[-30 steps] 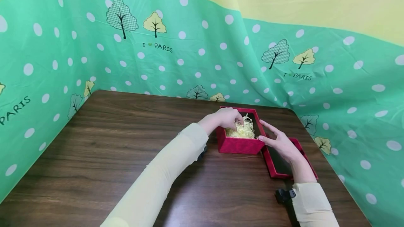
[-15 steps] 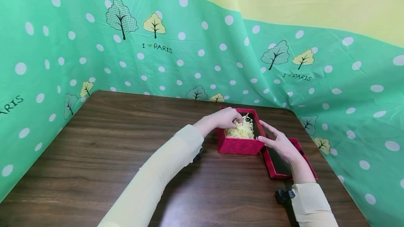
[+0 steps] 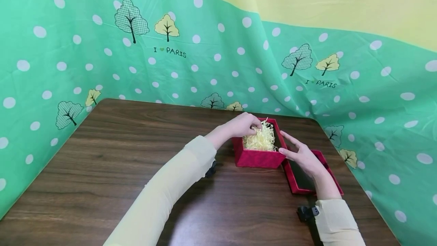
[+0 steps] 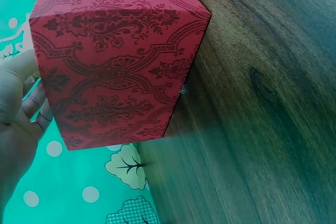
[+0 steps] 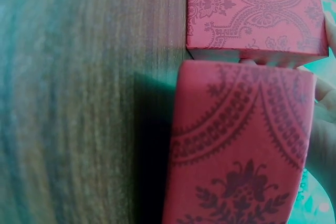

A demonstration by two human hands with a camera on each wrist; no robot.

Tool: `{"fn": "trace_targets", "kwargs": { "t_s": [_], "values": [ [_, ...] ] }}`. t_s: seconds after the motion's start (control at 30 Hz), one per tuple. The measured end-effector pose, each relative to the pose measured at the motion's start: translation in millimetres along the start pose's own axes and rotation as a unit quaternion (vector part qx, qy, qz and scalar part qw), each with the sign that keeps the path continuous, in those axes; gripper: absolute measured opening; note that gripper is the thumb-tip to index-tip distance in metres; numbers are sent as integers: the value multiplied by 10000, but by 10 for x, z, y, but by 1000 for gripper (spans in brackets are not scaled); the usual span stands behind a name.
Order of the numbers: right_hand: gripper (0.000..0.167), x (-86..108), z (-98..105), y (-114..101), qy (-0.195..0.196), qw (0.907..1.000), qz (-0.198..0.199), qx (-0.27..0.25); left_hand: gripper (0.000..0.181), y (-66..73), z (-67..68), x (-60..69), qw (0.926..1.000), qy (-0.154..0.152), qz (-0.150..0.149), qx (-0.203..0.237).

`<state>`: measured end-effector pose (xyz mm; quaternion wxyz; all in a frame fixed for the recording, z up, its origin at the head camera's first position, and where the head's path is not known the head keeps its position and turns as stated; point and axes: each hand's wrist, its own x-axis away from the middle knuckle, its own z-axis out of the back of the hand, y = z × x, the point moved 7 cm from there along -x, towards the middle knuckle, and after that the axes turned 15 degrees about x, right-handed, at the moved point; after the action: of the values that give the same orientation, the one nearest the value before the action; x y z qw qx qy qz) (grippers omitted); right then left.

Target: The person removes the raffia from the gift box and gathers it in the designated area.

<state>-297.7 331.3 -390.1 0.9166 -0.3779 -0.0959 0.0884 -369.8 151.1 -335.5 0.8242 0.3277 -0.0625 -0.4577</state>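
Note:
A red patterned box (image 3: 257, 159) stands uncovered near the far right of the table. Pale yellow shredded paper (image 3: 262, 140) fills part of it. My left hand (image 3: 240, 125) reaches over the box's left rim, with curled fingers and thumb pinching some of the paper. In the left wrist view the box (image 4: 118, 77) hides part of the left hand (image 4: 21, 114). My right hand (image 3: 305, 158) lies against the box's right side, fingers extended, thumb at the near right corner. Under that hand is a red tray-like lid (image 3: 296, 180) with a dark inside.
The box and lid rest on a dark wooden table (image 3: 136, 155). Behind and beside it hangs a green and yellow cloth (image 3: 194, 52) with dots and trees. In the right wrist view, the lid (image 5: 241, 145) stands close to the box (image 5: 254, 14).
My left hand has risen slightly and shifted left, and the shredded paper under it stands higher and fuller. My right hand, the box and the lid have stayed in place.

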Motion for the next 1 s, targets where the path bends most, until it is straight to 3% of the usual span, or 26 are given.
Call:
{"fn": "trace_targets", "kwargs": {
  "t_s": [0.63,1.0],
  "values": [
    [73,0,-7,-14,-55,10000,30,-5,20,167,251,50,9954,909,-67,-288],
    [72,-9,-3,-7,-7,10000,42,37,19,298,404,94,9913,1317,-73,57]
  ]
}}
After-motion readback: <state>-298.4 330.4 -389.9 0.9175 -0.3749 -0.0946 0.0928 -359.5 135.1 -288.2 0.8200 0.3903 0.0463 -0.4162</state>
